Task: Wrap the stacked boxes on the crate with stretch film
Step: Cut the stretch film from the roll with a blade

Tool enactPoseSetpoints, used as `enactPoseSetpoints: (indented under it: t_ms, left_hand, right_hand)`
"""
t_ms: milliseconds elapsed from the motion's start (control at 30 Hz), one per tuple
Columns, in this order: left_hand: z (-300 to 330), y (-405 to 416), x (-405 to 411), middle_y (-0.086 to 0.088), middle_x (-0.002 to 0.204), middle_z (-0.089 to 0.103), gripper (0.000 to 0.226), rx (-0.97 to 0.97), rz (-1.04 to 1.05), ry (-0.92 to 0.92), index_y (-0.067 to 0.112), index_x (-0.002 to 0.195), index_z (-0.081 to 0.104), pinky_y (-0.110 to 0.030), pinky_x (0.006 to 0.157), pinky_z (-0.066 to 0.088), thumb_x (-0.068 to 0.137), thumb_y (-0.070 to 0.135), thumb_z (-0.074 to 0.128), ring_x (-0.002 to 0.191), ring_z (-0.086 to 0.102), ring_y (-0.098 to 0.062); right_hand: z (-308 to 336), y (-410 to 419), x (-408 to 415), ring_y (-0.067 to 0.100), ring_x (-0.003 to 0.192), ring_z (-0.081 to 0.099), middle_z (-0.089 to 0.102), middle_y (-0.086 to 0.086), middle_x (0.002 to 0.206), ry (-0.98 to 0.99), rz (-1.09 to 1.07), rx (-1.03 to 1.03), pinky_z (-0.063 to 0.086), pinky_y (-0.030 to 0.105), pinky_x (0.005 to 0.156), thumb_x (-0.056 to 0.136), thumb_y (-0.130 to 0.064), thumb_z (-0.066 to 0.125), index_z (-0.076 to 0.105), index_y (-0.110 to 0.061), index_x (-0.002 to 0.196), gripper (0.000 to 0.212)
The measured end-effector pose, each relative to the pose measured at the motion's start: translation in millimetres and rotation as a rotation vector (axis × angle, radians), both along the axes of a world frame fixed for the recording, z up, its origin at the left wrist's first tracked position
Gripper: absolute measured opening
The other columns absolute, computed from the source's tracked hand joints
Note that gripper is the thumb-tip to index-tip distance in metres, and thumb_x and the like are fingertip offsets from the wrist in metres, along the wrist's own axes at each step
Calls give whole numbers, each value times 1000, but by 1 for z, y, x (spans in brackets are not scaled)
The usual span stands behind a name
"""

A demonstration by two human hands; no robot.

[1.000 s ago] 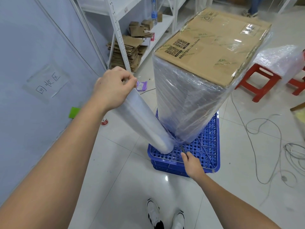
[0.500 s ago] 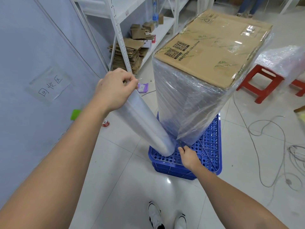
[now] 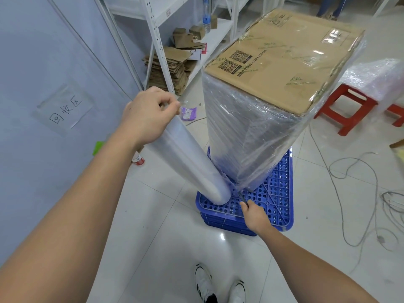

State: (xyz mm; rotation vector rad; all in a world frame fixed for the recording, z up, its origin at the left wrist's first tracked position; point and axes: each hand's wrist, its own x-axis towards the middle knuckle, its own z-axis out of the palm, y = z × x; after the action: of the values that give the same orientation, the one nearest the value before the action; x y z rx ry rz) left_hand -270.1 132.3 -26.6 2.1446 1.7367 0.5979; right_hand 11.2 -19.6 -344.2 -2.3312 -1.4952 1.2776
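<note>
The tall stack of brown cardboard boxes (image 3: 282, 60), its sides already sheathed in clear film, stands upright on the blue perforated plastic crate (image 3: 275, 206). The long roll of clear stretch film (image 3: 188, 162) leans with its lower end on the crate, touching the stack's base. The left hand (image 3: 146, 114) grips the roll's upper end. The right hand (image 3: 255, 217), half a second ago against the film's bottom edge, has drawn back and pinches a thin dark tool; cutting appears imminent.

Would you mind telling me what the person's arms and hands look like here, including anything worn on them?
Both forearms are bare to the frame edge: no sleeves, gloves, watch or rings visible on the left hand or the right hand. Below, white sneakers with black trim show.
</note>
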Motion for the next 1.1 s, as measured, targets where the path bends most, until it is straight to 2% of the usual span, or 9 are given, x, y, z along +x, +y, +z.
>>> enactPoseSetpoints:
  t_ms: [133,233,400,567,667,800,967,1100]
  left_hand:
    - [-2,-1,-4,11,107,59,29,12,12,-7,42,77,66,-40,87,42,95,53,47,100,55,-16]
    - [-4,-1,-8,13,99,57,28,13,21,-17,42,76,66,-39,85,42,94,53,47,97,55,-16]
    - [-6,2,-10,14,96,57,28,17,9,-34,43,75,65,-40,86,44,92,55,46,97,55,-16]
    - [-3,4,-3,10,105,61,32,29,-7,-6,38,79,68,-39,83,43,92,55,45,97,56,-15]
    - [-2,5,1,9,105,61,34,34,-11,2,37,81,70,-37,81,42,91,56,44,97,56,-15]
    - [-3,5,-3,12,95,57,34,26,-4,-18,37,80,70,-42,84,45,90,58,45,92,55,-15]
    - [-6,3,-14,13,91,54,30,26,17,-44,34,82,71,-39,84,43,92,53,50,95,55,-16]
    - [-4,2,-17,13,91,55,26,22,17,-54,40,77,67,-40,86,44,91,54,49,94,55,-15]
  right_hand:
    - [0,22,-8,27,72,55,59,13,85,66,-50,10,42,36,61,105,-43,33,47,-10,89,39]
    - [-9,9,-1,31,80,56,61,14,91,5,17,-6,44,38,68,106,-41,31,46,-8,98,37]
    - [-30,-24,15,29,76,60,61,9,81,-108,22,-43,53,44,68,104,-48,28,44,-17,97,35]
    - [-18,11,2,29,73,57,59,10,80,-2,-35,27,45,39,65,104,-48,29,45,-16,88,40]
    - [-13,32,-9,31,78,57,60,11,83,49,-23,52,44,38,66,104,-46,32,47,-14,91,39]
    - [-19,23,-9,33,81,59,61,14,87,25,-29,-9,50,43,71,104,-47,30,47,-13,95,39]
    - [-29,-7,1,29,75,57,58,10,82,-35,-44,-37,48,41,68,104,-48,27,45,-14,95,40]
    - [-23,-4,0,28,73,57,59,10,79,-5,-33,-6,48,42,68,104,-48,29,46,-14,90,41]
